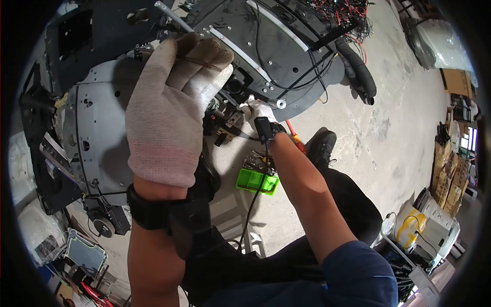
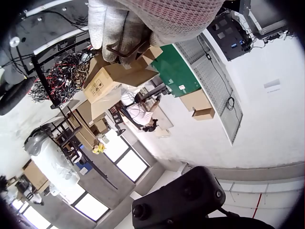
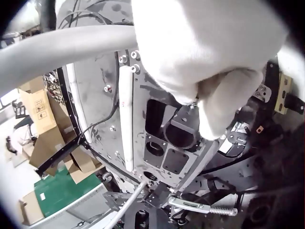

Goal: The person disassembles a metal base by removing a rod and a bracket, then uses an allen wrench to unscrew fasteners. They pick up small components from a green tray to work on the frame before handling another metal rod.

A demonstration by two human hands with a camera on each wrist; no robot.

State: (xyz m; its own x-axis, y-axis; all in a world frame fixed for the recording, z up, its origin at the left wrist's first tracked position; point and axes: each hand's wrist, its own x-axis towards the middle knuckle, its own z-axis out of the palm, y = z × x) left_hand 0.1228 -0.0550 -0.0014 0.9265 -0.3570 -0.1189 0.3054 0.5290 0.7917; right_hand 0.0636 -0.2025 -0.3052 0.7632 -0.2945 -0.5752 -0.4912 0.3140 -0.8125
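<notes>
Between the thumb and finger of my gloved right hand [image 1: 261, 108] I pinch a small screw [image 3: 193, 104]; only its tip shows, just beside a round opening [image 3: 181, 136] in the dark panel [image 3: 97, 102]. My left hand [image 1: 171, 102], gloved too, is raised well apart from the right, palm toward me, its fingers curled round a thin bent rod [image 1: 202, 63] that crosses them. Near my right hand, a long white strip [image 3: 126, 114] runs along the panel, with a few bolts [image 3: 135, 69] beside its end. A screwdriver [image 1: 297, 140] with a red and orange handle shows next to my right forearm, and a green tray [image 1: 244, 179] with small metal parts [image 1: 252, 162] sits on the floor [image 1: 378, 153] below. To the left stands a grey curved cover [image 1: 105, 97]. Farther off are a tangle of wires [image 1: 353, 15] and cardboard boxes [image 2: 102, 86].
</notes>
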